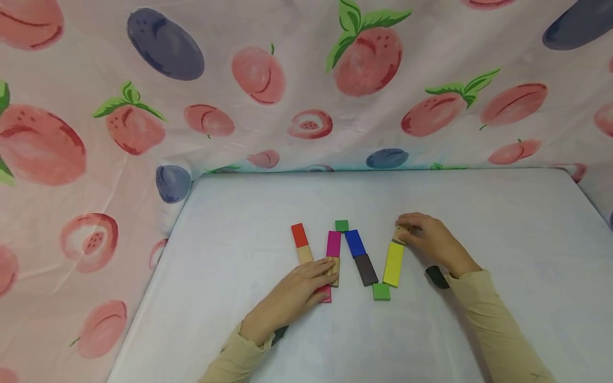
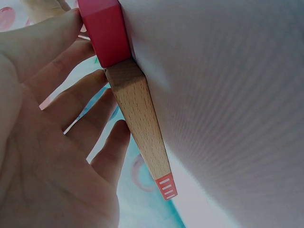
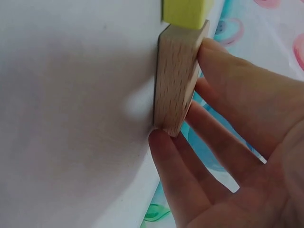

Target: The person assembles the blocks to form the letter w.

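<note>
My right hand (image 1: 435,243) grips a plain wood block (image 1: 399,234) at the far end of a yellow block (image 1: 394,264). In the right wrist view, the thumb lies on that wood block (image 3: 175,78) near the yellow one and a fingertip touches its other end. My left hand (image 1: 293,295) lies over the left part of the figure, fingers spread and fairly straight. Its fingertips touch a red block (image 2: 105,33) and a plain wood block (image 2: 140,114) in the left wrist view. The left hand partly hides a pinkish-red block (image 1: 326,294).
The blocks form a zigzag on the white table (image 1: 191,319). A red block (image 1: 299,235), a magenta block (image 1: 333,243), a blue block (image 1: 355,243), a dark brown block (image 1: 366,269) and two green blocks (image 1: 342,226) belong to it. Fruit-patterned cloth (image 1: 306,69) hangs behind.
</note>
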### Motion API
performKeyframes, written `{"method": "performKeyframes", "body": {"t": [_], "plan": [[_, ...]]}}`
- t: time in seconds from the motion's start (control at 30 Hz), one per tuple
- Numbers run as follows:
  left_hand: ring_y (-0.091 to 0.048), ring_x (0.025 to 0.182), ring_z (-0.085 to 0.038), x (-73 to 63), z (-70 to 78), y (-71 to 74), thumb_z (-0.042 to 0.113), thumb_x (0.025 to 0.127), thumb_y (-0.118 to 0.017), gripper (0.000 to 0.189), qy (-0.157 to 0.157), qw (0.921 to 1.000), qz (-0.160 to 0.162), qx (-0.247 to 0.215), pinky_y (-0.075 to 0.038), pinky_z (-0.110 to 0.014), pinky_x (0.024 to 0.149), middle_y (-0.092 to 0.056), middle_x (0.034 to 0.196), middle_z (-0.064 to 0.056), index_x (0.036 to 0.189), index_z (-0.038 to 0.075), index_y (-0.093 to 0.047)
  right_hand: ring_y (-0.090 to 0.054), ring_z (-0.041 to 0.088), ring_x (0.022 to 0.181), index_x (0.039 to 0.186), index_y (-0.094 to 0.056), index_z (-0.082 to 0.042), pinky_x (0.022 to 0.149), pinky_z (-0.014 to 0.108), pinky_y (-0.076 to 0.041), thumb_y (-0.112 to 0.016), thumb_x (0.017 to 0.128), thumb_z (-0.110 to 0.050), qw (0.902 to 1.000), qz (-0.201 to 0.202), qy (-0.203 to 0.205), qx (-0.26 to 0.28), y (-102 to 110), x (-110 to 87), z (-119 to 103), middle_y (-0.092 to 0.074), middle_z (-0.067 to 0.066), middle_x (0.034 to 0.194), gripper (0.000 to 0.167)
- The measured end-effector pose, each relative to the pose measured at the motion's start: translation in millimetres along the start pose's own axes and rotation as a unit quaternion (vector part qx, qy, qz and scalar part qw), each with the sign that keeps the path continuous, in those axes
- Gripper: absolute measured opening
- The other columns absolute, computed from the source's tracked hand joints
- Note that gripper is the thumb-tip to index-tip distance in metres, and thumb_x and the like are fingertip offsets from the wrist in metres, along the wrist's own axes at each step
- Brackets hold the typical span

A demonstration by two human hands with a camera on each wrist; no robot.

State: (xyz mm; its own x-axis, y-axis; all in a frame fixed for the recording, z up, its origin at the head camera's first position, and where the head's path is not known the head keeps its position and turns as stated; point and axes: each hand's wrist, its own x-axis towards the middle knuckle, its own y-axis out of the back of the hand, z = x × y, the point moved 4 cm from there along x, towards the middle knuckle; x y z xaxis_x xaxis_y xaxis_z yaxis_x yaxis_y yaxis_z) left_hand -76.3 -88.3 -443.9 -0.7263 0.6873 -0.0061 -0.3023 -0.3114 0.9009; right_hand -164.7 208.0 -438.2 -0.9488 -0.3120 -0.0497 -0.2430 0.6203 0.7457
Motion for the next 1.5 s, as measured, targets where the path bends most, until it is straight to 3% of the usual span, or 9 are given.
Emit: {"method": "performKeyframes", "body": {"t": [1.23,1.5], "plan": [[-0.036,0.146,-0.021,0.4,2.2,1.6,0.025,0.098,-0.063,0.048,-0.001,1.0000,0.000,-0.001,-0.032,-0.041,0.119,-0.039,0.158,-0.003,0.144,0.013,-0.054,-0.055,0.042,0.124,0.133,-0.059,0.006,0.104,0.057,-0.045,-0.066,0.094,-0.006,0.9991,-0.024,0.032,-0.011,0.0,-3.4,-6.5,-0.053,0.026,0.141,0.041],[-0.037,0.145,-0.022,-0.2,1.9,1.2,0.026,0.099,-0.063,0.046,-0.002,1.0000,0.001,0.006,-0.033,-0.040,0.118,-0.039,0.158,-0.003,0.142,0.014,-0.056,-0.044,0.046,0.131,0.129,-0.061,0.004,0.109,0.062,-0.037,-0.067,0.093,-0.006,0.9987,-0.009,0.041,-0.031,-1.1,-1.8,-6.4,-0.050,0.027,0.140,0.037]]}}
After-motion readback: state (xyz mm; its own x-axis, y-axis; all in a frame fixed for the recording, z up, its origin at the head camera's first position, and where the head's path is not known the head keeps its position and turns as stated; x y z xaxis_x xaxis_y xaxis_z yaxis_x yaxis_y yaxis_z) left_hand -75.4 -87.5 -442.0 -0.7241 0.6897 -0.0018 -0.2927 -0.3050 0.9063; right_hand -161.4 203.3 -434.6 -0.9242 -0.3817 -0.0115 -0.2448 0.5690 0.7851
